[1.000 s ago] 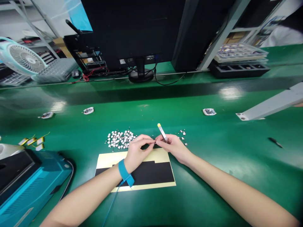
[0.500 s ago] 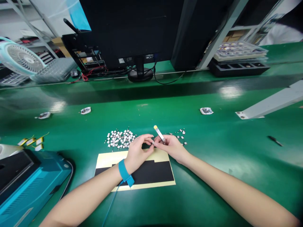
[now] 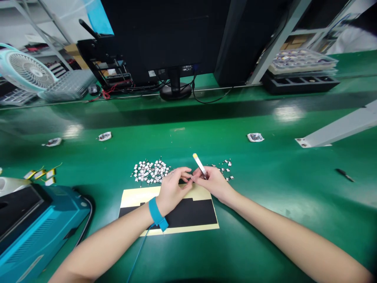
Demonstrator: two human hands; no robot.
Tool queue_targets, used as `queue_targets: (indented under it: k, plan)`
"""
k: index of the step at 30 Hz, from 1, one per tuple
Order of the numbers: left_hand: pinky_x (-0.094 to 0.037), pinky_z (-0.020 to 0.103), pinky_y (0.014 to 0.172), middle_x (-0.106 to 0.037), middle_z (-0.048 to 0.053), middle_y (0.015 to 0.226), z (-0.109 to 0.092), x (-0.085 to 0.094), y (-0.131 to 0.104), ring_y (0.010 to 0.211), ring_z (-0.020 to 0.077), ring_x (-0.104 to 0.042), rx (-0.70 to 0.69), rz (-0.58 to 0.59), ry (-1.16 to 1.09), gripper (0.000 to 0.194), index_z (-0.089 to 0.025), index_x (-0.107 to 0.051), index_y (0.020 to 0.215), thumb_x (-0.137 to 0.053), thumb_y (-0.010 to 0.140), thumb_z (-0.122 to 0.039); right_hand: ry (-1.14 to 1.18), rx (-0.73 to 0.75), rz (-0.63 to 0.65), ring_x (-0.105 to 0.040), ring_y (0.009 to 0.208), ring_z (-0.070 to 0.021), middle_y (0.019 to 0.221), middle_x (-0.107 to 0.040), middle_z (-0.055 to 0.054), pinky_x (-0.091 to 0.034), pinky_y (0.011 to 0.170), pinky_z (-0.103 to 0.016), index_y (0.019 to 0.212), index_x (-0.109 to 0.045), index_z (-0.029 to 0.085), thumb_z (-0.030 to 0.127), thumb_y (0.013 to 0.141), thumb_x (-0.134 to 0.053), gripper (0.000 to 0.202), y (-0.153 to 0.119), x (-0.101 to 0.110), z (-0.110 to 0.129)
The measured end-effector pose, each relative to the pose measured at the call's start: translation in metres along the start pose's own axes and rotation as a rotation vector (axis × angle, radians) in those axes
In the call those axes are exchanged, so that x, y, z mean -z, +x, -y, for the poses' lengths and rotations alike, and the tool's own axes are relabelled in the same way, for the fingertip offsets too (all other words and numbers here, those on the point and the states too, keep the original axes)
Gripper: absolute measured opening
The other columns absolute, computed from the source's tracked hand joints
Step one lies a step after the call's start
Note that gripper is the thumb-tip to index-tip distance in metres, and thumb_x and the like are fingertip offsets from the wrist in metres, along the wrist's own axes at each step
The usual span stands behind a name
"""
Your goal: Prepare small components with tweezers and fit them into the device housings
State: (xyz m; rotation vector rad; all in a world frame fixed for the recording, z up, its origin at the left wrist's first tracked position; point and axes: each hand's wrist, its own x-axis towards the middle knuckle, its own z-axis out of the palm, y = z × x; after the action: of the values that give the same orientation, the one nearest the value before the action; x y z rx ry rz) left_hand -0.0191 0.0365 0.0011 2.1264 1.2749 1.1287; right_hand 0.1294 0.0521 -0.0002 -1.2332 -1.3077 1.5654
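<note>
My right hand [image 3: 214, 181] is closed around a slim silver pair of tweezers [image 3: 200, 165] whose yellow end points up and away. The thumb and finger of my left hand [image 3: 174, 185] pinch together, meeting the right fingertips over a small pale part that is mostly hidden. A blue wrist strap [image 3: 157, 214] with a cord circles my left wrist. Under the left hand lies a yellow backing sheet [image 3: 132, 196] carrying black adhesive-looking pieces [image 3: 191, 214]. Just beyond the left hand is a pile of small white parts with dark leads [image 3: 150, 172]; several more small parts [image 3: 227, 169] lie past the right hand.
Three white-rimmed small units [image 3: 255, 137] are spread across the green bench. At left stand a teal machine [image 3: 44, 232] and several yellow-edged flat cells [image 3: 40, 174]. A grey metal brace [image 3: 341, 125] and a black pen [image 3: 344, 174] are at right; a monitor [image 3: 173, 39] stands behind.
The view has shifted slightly. Both hands keep nearly the same pose, fingertips together; the small pale part between them shows less than before.
</note>
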Motion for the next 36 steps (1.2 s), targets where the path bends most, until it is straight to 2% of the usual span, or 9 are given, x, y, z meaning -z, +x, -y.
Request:
queue_targets:
  k: [5, 7, 11, 14, 19, 23, 25, 32, 36]
  plan:
    - [-0.051, 0.018, 0.061, -0.063, 0.0, 0.072, 0.0, 0.0, 0.0, 0.062, 0.0089, -0.061, -0.004, -0.02, -0.028, 0.028, -0.018, -0.047, 0.093, -0.059, 0.069, -0.011, 0.085, -0.039, 0.007, -0.05, 0.061, -0.0104, 0.063, -0.056, 0.001, -0.036, 0.059, -0.023, 0.049, -0.042, 0.015, 0.023, 0.057, -0.067, 0.028, -0.001, 0.005, 0.005]
    - [-0.051, 0.017, 0.06, -0.064, -0.001, 0.071, 0.0, 0.0, 0.001, 0.062, 0.0085, -0.061, 0.002, -0.027, -0.052, 0.028, -0.018, -0.047, 0.093, -0.06, 0.069, -0.011, 0.122, -0.054, 0.027, -0.049, 0.058, -0.0085, 0.065, -0.058, 0.0, -0.035, 0.055, -0.021, 0.048, -0.037, 0.015, 0.025, 0.058, -0.068, 0.034, 0.0, 0.008, 0.007]
    - [-0.051, 0.017, 0.059, -0.063, -0.001, 0.071, 0.001, 0.0, 0.002, 0.06, 0.0079, -0.061, 0.038, -0.027, -0.124, 0.028, -0.018, -0.046, 0.092, -0.06, 0.069, -0.012, 0.172, -0.081, 0.06, -0.036, 0.042, -0.0025, 0.067, -0.06, -0.001, -0.021, 0.04, -0.018, 0.051, -0.033, 0.015, 0.026, 0.062, -0.066, 0.036, -0.001, 0.013, 0.008]
    - [-0.051, 0.018, 0.061, -0.062, 0.0, 0.07, 0.002, -0.001, 0.002, 0.062, 0.0087, -0.061, 0.067, -0.02, -0.173, 0.026, -0.017, -0.047, 0.091, -0.06, 0.069, -0.012, 0.194, -0.088, 0.081, -0.029, 0.037, -0.0007, 0.068, -0.06, -0.001, -0.015, 0.037, -0.019, 0.053, -0.031, 0.016, 0.025, 0.064, -0.063, 0.035, -0.003, 0.014, 0.008]
    - [-0.052, 0.021, 0.062, -0.062, 0.001, 0.07, 0.003, -0.001, 0.002, 0.063, 0.0096, -0.061, 0.112, -0.007, -0.237, 0.026, -0.017, -0.046, 0.091, -0.06, 0.069, -0.014, 0.163, -0.08, 0.091, -0.027, 0.038, -0.001, 0.066, -0.057, 0.001, -0.015, 0.038, -0.019, 0.056, -0.037, 0.015, 0.03, 0.065, -0.064, 0.032, -0.006, 0.014, 0.011]
    - [-0.052, 0.021, 0.061, -0.062, 0.002, 0.072, 0.004, -0.002, 0.001, 0.064, 0.01, -0.061, 0.134, 0.007, -0.276, 0.028, -0.017, -0.045, 0.092, -0.06, 0.069, -0.015, 0.074, -0.054, 0.074, -0.034, 0.044, -0.0043, 0.06, -0.052, 0.002, -0.019, 0.039, -0.019, 0.067, -0.055, 0.013, 0.03, 0.061, -0.068, 0.022, -0.006, 0.013, 0.012]
    - [-0.051, 0.021, 0.061, -0.062, 0.002, 0.073, 0.005, -0.002, 0.001, 0.063, 0.0097, -0.06, 0.134, 0.02, -0.285, 0.028, -0.017, -0.045, 0.092, -0.061, 0.069, -0.016, 0.024, -0.028, 0.056, -0.035, 0.045, -0.0053, 0.056, -0.05, 0.003, -0.021, 0.041, -0.02, 0.071, -0.059, 0.013, 0.029, 0.06, -0.068, 0.021, -0.006, 0.013, 0.012]
    - [-0.051, 0.02, 0.06, -0.062, 0.002, 0.073, 0.005, -0.002, 0.002, 0.061, 0.0086, -0.059, 0.132, 0.043, -0.293, 0.024, -0.016, -0.046, 0.088, -0.06, 0.069, -0.017, -0.104, 0.034, -0.012, -0.031, 0.046, -0.007, 0.049, -0.044, 0.004, -0.021, 0.046, -0.023, 0.065, -0.062, 0.014, 0.028, 0.06, -0.067, 0.016, -0.005, 0.013, 0.007]
    - [-0.051, 0.02, 0.06, -0.061, 0.001, 0.072, 0.003, -0.001, 0.003, 0.061, 0.0084, -0.058, 0.119, 0.05, -0.252, 0.019, -0.016, -0.048, 0.084, -0.059, 0.07, -0.016, -0.128, 0.028, -0.021, -0.04, 0.05, -0.0099, 0.053, -0.05, 0.001, -0.028, 0.048, -0.024, 0.064, -0.062, 0.014, 0.033, 0.061, -0.066, 0.02, -0.005, 0.012, 0.005]
